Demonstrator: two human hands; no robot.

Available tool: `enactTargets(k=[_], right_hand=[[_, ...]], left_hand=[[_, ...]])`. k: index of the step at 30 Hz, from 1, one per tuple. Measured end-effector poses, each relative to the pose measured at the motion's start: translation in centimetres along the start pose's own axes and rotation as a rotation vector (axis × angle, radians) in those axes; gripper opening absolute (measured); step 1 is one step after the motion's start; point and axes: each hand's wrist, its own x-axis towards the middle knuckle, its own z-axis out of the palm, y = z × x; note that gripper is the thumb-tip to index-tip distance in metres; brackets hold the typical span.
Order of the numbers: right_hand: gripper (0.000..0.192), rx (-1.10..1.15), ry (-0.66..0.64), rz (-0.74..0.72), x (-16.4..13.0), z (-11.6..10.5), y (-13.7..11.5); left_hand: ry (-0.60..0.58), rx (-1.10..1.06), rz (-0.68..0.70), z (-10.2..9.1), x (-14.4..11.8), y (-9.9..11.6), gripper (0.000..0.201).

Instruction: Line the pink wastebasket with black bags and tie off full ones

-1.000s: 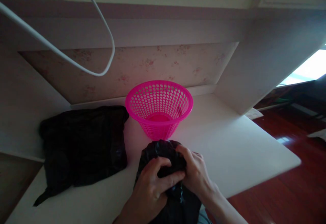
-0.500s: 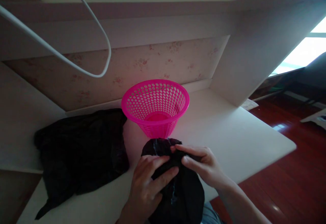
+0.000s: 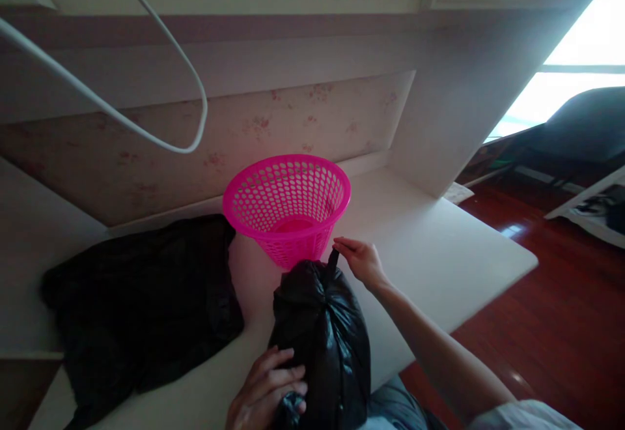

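A stuffed black plastic bag (image 3: 322,339) lies at the near edge of the white desk (image 3: 439,267). My left hand (image 3: 266,394) grips its lower end, close to my body. My right hand (image 3: 359,259) pinches a thin black strip at the bag's far end, drawn out toward the basket. The pink perforated basket (image 3: 288,205) stands upright just behind the bag, nothing visible in it.
A pile of flat black plastic bags (image 3: 137,306) lies on the desk to the left. A white cable (image 3: 146,137) loops overhead at the left. The desk's side panel (image 3: 454,111) stands at the right, with red wood floor (image 3: 561,326) beyond.
Both hands were kneading the bag's top together. Now my left hand has slid down to the near end and my right hand has pulled a strip out at the far end.
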Motion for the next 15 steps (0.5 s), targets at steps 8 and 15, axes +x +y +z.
enactTargets(k=[8, 15], right_hand=[[0.032, -0.021, 0.131, -0.058, -0.1, -0.4, -0.2], [0.027, -0.072, 0.144, -0.299, -5.6, -2.5, -6.3]], left_hand=[[0.061, -0.14, -0.02, -1.0, 2.1, 1.7, 0.015], [0.082, -0.245, -0.257, -2.2, 7.8, 1.7, 0.014]])
